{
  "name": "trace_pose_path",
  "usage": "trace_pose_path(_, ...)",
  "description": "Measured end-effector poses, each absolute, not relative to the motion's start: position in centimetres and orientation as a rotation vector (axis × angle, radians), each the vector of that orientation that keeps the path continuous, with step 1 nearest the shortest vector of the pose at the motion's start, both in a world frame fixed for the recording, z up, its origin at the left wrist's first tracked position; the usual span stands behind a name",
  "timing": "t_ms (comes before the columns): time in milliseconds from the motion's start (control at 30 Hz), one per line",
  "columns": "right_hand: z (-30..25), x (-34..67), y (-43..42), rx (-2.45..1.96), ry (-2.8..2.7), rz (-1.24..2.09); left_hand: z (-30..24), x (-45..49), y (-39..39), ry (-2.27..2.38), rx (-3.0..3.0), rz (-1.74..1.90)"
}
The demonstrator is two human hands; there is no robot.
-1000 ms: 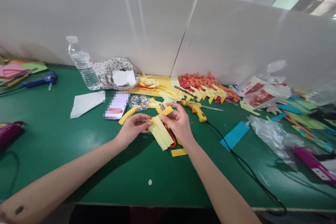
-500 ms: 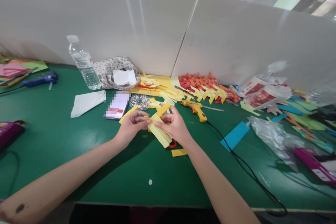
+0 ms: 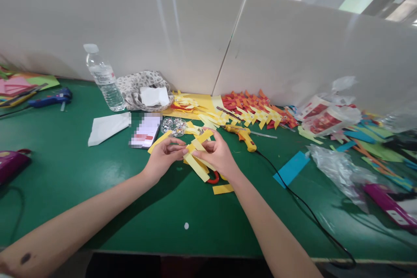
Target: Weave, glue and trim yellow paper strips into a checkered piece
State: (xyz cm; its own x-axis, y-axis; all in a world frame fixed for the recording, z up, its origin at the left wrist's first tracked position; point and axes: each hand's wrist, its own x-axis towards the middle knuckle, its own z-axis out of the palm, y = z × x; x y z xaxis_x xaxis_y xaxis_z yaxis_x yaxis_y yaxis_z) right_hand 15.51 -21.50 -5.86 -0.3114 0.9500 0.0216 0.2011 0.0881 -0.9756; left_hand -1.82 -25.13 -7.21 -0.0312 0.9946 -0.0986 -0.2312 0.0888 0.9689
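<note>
My left hand [image 3: 167, 154] pinches yellow paper strips [image 3: 196, 167] between thumb and fingers, and one darker yellow strip sticks out past it to the upper left. From the other side my right hand [image 3: 217, 151] grips the same strips, its thumb lying across them. The strips cross each other, pale over deeper yellow. Beneath the right hand shows a red scissors handle [image 3: 213, 178], partly hidden. A loose yellow strip [image 3: 223, 189] lies on the table by the right wrist. Just beyond the hands is a round clear case [image 3: 174, 126] of small pieces.
A yellow glue gun [image 3: 243, 135] with a black cord lies right of the hands. Behind are woven paper fish [image 3: 257, 115]. A water bottle [image 3: 104, 79], a phone [image 3: 146, 130] and white paper [image 3: 107, 128] are left; a blue strip [image 3: 292, 168] and plastic bag [image 3: 342, 173] are right.
The pale strips between my hands have spread apart, with deeper yellow now showing between them. My right hand has shifted slightly, and more of the red handle shows.
</note>
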Motion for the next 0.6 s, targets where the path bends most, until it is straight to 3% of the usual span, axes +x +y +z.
trace_pose_path(600, -6.8, 15.5, -21.0, -1.151, -1.621, 1.226, -8.1, -2.0, -25.0, 1.099, 0.846, 1.245)
